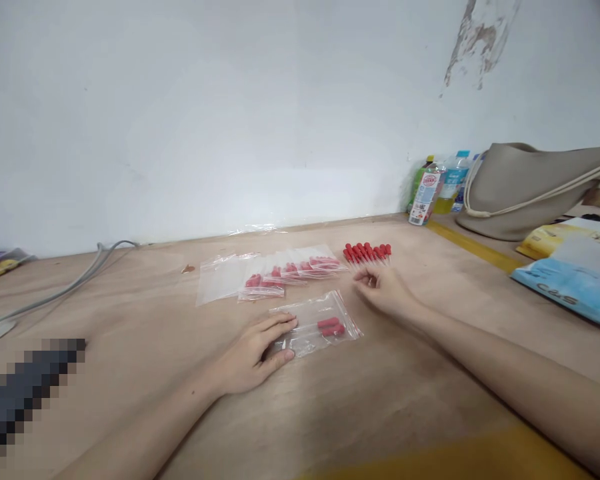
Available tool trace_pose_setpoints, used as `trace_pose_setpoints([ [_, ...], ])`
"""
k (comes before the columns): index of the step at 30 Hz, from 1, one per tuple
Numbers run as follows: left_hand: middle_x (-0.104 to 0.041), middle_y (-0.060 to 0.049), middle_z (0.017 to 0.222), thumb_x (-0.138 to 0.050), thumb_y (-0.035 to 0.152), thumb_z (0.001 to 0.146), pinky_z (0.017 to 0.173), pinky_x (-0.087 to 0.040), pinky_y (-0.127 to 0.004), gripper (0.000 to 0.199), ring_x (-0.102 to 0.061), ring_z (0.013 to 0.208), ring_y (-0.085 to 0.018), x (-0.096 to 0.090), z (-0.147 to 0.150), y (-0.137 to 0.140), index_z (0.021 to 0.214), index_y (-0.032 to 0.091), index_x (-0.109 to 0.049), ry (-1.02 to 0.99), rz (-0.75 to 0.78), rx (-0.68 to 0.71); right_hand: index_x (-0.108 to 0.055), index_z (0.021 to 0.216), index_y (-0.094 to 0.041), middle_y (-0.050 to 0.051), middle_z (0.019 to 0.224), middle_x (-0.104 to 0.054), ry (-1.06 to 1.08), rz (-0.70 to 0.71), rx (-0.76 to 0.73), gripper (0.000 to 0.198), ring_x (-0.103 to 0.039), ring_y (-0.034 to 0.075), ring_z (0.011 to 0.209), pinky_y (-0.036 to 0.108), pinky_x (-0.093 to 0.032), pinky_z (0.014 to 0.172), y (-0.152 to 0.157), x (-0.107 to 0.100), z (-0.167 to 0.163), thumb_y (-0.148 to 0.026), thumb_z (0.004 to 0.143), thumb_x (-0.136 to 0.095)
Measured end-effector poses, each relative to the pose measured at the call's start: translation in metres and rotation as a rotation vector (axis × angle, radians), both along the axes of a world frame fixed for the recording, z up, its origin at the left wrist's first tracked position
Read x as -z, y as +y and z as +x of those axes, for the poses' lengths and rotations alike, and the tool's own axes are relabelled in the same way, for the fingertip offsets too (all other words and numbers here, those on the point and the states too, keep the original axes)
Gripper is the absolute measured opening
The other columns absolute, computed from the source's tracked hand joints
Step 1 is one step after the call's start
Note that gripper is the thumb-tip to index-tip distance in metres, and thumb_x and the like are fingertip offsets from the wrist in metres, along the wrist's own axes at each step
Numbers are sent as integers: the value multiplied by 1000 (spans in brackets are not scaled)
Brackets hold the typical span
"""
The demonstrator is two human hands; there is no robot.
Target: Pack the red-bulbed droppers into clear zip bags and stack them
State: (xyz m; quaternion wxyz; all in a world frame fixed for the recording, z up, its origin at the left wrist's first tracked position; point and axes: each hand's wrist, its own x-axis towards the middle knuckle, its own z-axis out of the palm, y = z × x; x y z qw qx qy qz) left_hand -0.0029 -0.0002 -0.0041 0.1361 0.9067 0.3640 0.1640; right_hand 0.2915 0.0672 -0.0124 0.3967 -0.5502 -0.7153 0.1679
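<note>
My left hand (260, 350) lies with its fingers stretched and thumb apart on the left end of a clear zip bag (305, 340). Inside that bag are two droppers with red bulbs (331, 327); their clear stems hardly show. Just right of the bag, my right hand (385, 290) is curled, thumb and index drawn together in a pinch. Whether anything thin is between them I cannot make out. Beyond its fingers lies a row of loose red-bulbed droppers (366, 253), their clear tips pointing toward me. Several overlapping zip bags (290, 270) with red-bulbed droppers lie behind the nearer bag.
An upright bottle (427, 195) and other drinks stand by the wall, beside a grey bag (525, 190). A blue tissue pack (570, 287) lies at right. Grey cables (83, 273) run across the left of the wooden table (145, 313). A pixelated dark object (30, 393) is at lower left.
</note>
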Motion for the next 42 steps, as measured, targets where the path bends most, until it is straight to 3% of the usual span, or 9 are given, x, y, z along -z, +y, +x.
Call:
trace_pose_setpoints([
  [3,-40,-8,136,-48,32,88,102,-36,-41,40,-40,123,-24,-1,1,-1,127,24,-44,-47,5,-13,-62,71,-19,4,73,-64,-244,69,218,15,-56,17,67,27,-39,58,19,-10,7,-31,71,-54],
  [7,-41,-11,134,-52,33,85,97,-40,-41,34,-42,120,-26,-3,2,-3,115,22,-45,-95,-10,-67,-64,66,-19,7,74,-66,-378,-39,374,22,-59,21,71,29,-38,59,41,-19,2,-37,71,-52],
  [18,-46,-11,126,-52,33,83,90,-43,-39,16,-47,115,-25,-6,3,-5,90,20,-45,-103,-75,-75,-66,76,-16,13,86,-67,-436,-216,446,24,-61,23,79,32,-42,67,63,-23,-14,-35,71,-53],
  [24,-44,-12,128,-51,34,84,87,-45,-38,17,-46,114,-26,-7,3,-6,83,20,-43,-104,-85,-68,-59,63,-17,8,69,-64,-174,-97,262,29,-59,19,68,27,-40,59,47,-27,-6,-41,76,-50],
  [27,-45,-10,128,-48,35,87,89,-44,-38,15,-45,116,-25,-9,2,-6,84,20,-45,-98,-98,-59,-55,91,-16,1,63,-60,131,-48,145,33,-56,14,58,24,-41,52,30,-18,-1,-43,72,-55],
  [30,-49,-7,124,-39,33,92,94,-41,-37,16,-45,116,-22,-10,2,-5,96,22,-50,-84,-100,-47,-29,123,-17,-8,58,-51,446,-113,19,64,-51,11,45,21,-40,42,10,-7,-3,-33,68,-59],
  [34,-47,-6,128,-45,35,90,100,-37,-38,33,-42,120,-21,-6,1,-2,121,24,-46,-41,-34,-26,-11,130,-25,-10,64,-46,697,-227,-12,85,-55,12,43,25,-48,39,-10,4,-11,-22,63,-62],
  [38,-43,-5,133,-47,37,89,102,-35,-40,37,-38,124,-23,-2,0,-1,124,27,-49,15,4,-8,-19,119,-26,-10,67,-45,841,-228,41,72,-59,12,46,29,-55,47,-15,8,-22,-20,62,-63],
  [42,-42,-5,134,-47,37,89,102,-35,-40,37,-38,124,-23,-2,-1,-1,125,27,-49,32,18,-8,-26,101,-25,-9,66,-49,902,-259,-21,49,-62,12,52,29,-56,53,-19,9,-29,-25,66,-61],
])
